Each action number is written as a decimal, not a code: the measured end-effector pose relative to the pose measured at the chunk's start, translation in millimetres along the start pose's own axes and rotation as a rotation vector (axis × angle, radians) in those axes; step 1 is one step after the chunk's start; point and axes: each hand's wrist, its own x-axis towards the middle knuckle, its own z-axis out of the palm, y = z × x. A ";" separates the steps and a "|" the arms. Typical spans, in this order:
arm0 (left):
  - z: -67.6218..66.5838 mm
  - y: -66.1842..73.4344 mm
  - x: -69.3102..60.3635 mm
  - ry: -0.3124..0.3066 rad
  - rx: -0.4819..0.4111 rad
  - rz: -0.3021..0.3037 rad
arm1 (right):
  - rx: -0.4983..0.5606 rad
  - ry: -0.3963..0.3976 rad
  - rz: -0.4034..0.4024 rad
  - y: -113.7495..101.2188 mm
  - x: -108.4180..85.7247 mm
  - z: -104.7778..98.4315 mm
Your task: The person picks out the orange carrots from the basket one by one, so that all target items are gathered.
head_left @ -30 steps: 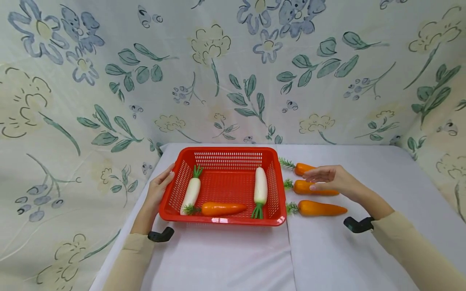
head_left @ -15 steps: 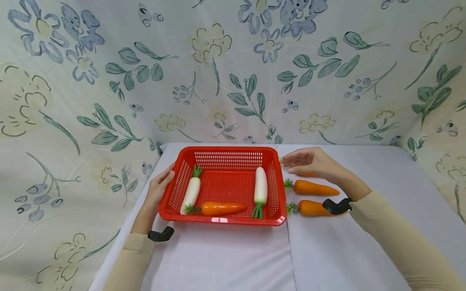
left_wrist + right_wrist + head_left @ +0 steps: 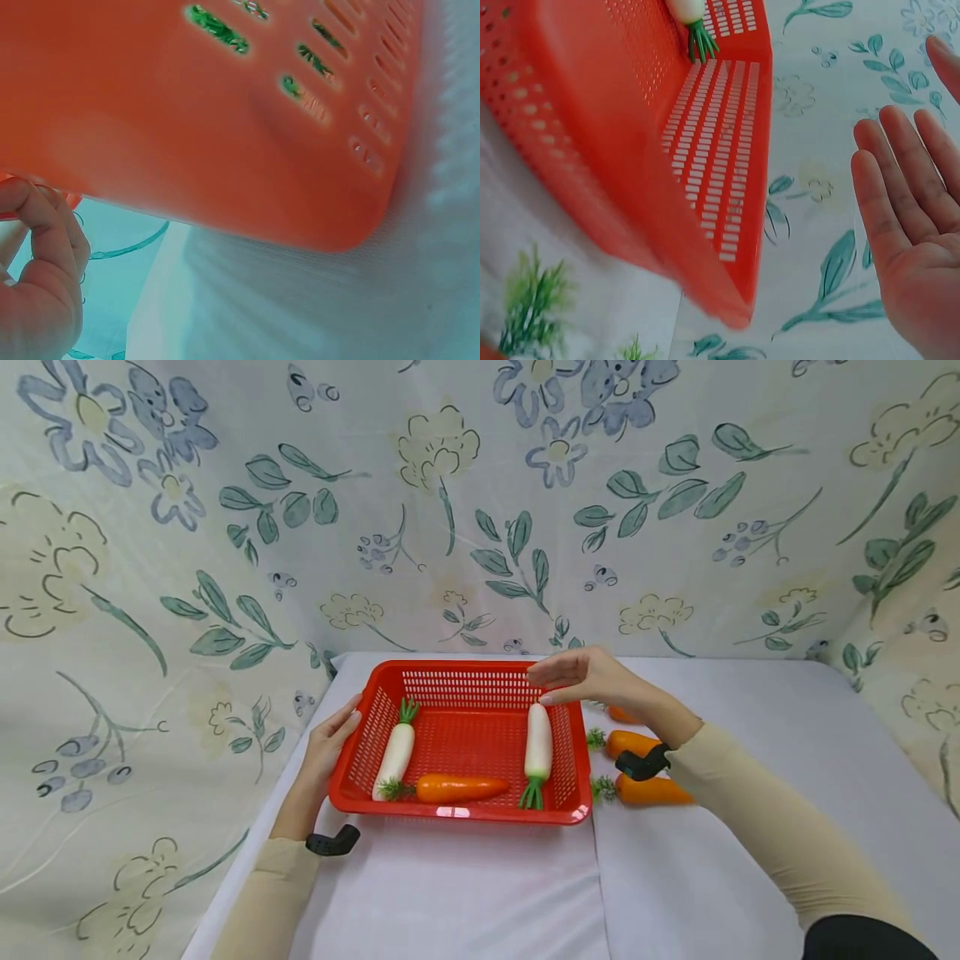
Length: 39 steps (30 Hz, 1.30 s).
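Observation:
A red plastic basket (image 3: 465, 739) sits on the white table. My left hand (image 3: 330, 742) grips its left rim; in the left wrist view the hand's fingers (image 3: 46, 225) bend at the rim. Inside lie a white radish (image 3: 397, 752) at the left, a second white radish (image 3: 537, 739) at the right and a carrot (image 3: 461, 788) along the front. Above the basket's back right corner hovers my right hand (image 3: 588, 677), holding nothing. The right wrist view shows that hand's straight fingers (image 3: 907, 169) and bare palm, apart from the basket (image 3: 615, 150).
To the right of the basket, three more carrots lie in a column: a far one (image 3: 624, 716), a middle one (image 3: 630, 743) and a near one (image 3: 652, 790). My right forearm partly covers them. A flowered cloth (image 3: 450, 527) hangs behind the table (image 3: 450, 885).
My right hand has moved left and away from me, from over the carrots to the basket's back right corner. The left hand and the basket stay where they were.

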 end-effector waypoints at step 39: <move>0.2 -1.7 2.4 0.002 -0.031 -0.017 | 0.191 -0.294 0.123 42.2 91.6 143.5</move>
